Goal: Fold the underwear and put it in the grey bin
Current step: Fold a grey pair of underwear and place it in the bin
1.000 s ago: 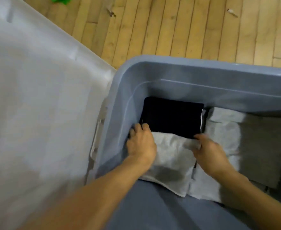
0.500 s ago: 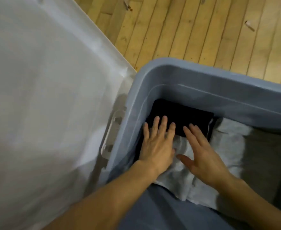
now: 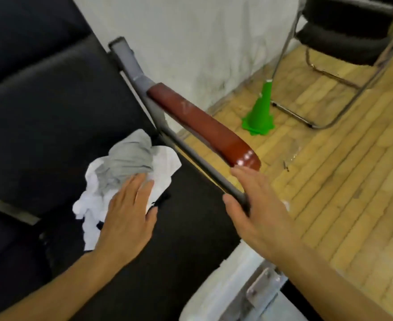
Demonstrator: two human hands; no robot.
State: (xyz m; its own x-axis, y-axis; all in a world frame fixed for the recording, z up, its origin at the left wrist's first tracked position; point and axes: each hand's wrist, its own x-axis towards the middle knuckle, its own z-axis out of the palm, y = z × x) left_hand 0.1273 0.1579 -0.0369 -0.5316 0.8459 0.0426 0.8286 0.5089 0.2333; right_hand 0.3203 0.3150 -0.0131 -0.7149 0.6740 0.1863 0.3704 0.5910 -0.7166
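A crumpled pile of grey and white underwear (image 3: pixel 123 172) lies on the black seat of a chair (image 3: pixel 52 126). My left hand (image 3: pixel 128 216) lies flat on the pile's near edge, fingers straight and reaching onto the cloth. My right hand (image 3: pixel 253 209) hovers open by the chair's grey metal side rail (image 3: pixel 200 163), just below the red-brown armrest (image 3: pixel 204 126); it holds nothing. The grey bin is out of view.
A green cone (image 3: pixel 260 112) stands on the wooden floor (image 3: pixel 330 172) by the white wall. A second black chair with a metal frame (image 3: pixel 343 38) stands at the top right. A white table corner with a metal bracket (image 3: pixel 248 290) is at the bottom.
The view has swung away from the grey bin to the black chair. Both hands left the folded cloth in the bin; my left hand now rests on the crumpled pile.
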